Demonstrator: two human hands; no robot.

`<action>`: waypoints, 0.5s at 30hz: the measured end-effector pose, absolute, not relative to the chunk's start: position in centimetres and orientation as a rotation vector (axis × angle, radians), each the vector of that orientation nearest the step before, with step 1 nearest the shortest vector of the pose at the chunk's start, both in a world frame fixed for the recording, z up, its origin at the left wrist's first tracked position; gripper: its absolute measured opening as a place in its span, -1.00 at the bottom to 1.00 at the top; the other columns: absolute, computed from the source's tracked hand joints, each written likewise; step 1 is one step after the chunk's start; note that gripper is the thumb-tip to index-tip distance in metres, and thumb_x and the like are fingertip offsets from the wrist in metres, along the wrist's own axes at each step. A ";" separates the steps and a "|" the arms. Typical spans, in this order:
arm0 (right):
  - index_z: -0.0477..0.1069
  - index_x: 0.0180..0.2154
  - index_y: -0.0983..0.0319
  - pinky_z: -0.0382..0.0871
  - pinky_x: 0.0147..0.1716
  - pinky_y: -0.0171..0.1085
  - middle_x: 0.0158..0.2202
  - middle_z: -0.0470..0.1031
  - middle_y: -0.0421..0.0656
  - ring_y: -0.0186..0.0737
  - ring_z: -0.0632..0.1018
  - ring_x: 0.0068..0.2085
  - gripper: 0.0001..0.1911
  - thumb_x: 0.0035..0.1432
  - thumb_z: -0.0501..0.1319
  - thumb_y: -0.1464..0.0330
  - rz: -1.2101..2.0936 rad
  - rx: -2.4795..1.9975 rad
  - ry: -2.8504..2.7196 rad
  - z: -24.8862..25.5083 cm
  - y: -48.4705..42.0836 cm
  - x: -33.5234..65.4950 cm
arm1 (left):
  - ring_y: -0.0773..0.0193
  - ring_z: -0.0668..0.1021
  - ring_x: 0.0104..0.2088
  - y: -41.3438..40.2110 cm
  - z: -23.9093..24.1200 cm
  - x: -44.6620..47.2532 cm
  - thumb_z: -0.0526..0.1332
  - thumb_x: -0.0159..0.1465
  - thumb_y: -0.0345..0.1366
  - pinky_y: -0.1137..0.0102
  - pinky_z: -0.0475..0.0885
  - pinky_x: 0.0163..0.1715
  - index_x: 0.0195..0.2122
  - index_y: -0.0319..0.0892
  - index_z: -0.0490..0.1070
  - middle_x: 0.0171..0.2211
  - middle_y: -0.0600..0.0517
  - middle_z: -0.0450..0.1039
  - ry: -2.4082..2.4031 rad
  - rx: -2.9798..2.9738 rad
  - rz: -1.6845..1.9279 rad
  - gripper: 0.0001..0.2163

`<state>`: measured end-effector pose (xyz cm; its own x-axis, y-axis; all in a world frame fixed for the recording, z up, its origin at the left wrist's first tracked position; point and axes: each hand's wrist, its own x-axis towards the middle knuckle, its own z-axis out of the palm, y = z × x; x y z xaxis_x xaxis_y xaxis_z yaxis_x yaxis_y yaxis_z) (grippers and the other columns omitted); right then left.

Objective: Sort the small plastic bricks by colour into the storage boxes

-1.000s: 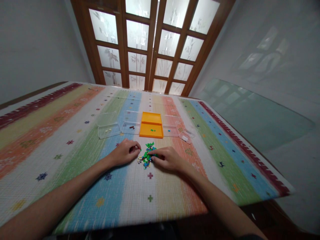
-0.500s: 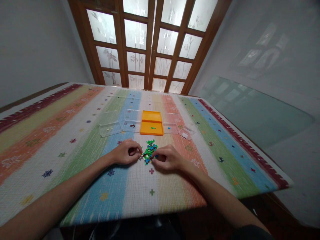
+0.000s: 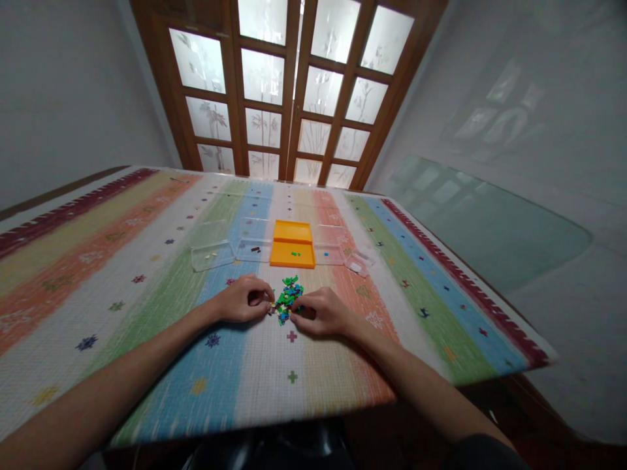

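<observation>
A small heap of tiny building bricks (image 3: 288, 297), mostly green and blue with some white, yellow and dark ones, lies on the tablecloth. My left hand (image 3: 247, 299) is at the heap's left edge, thumb and fingertips bent together in a pinch. On the opposite side my right hand (image 3: 322, 312) pinches at the lower right edge, its fingertips touching the bricks. Whatever either pinch holds is too small to make out. Just beyond the heap stands an open orange case (image 3: 284, 262) with a few green bricks inside.
Clear open boxes flank the case: a left one (image 3: 200, 264) with pale pieces, another (image 3: 243, 256) with brown pieces, a right one (image 3: 333, 260) with a blue piece, and a small box (image 3: 366, 262) with white pieces. A striped tablecloth (image 3: 274, 385) covers the table.
The whole view has shifted slightly. The right hand's fingers have drawn in a little over the heap's right edge; the left hand stays at its left edge.
</observation>
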<state>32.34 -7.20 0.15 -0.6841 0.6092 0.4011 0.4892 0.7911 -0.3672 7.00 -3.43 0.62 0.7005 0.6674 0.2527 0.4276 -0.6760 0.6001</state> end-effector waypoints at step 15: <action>0.53 -0.32 0.25 0.09 -0.55 -0.29 -0.52 0.56 -0.19 -0.36 0.44 -0.60 -0.73 0.33 0.09 0.34 0.031 -0.869 -2.583 -0.7 -7.7 32.3 | 0.33 0.42 -0.52 -3.5 0.3 7.2 0.22 0.21 -0.30 0.34 0.32 -0.18 -0.37 -0.19 0.55 -0.60 0.12 0.44 0.859 2.400 0.633 -0.87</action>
